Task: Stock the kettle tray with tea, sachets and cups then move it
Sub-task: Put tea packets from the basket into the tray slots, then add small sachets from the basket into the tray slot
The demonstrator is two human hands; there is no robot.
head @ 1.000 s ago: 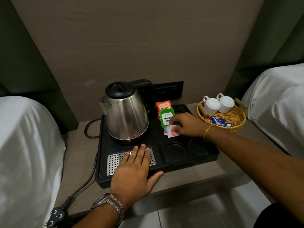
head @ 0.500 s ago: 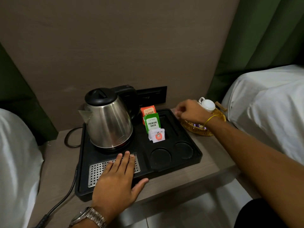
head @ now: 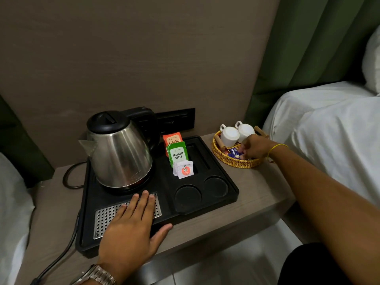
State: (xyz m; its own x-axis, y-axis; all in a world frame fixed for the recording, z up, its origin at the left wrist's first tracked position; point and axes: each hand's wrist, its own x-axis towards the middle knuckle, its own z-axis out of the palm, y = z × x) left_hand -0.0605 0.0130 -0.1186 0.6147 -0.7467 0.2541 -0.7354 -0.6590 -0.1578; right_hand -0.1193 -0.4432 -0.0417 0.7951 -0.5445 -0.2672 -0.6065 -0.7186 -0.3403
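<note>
Your left hand [head: 131,229] lies flat on the front of the black tray [head: 230,182], fingers spread over the metal grille [head: 107,217] and thumb on the front rim; it holds nothing. Your right hand [head: 255,148] reaches into the woven basket [head: 226,159], which stands on the table [head: 257,192] just beside the right edge of the tray. Its fingers are curled down among the small sachets [head: 234,153] there, but I cannot tell if they pinch one.

Two white cups [head: 230,135] lie in the back part of the basket. On the tray, the steel kettle [head: 119,153] stands at the back left. To the right of it, in a slot, stand an orange tea packet [head: 172,139] and a green tea packet [head: 177,154] in front of it. White sachets [head: 184,169] lean just in front of the green one. The two round cup places [head: 188,195] at the front right of the tray are bare.
</note>
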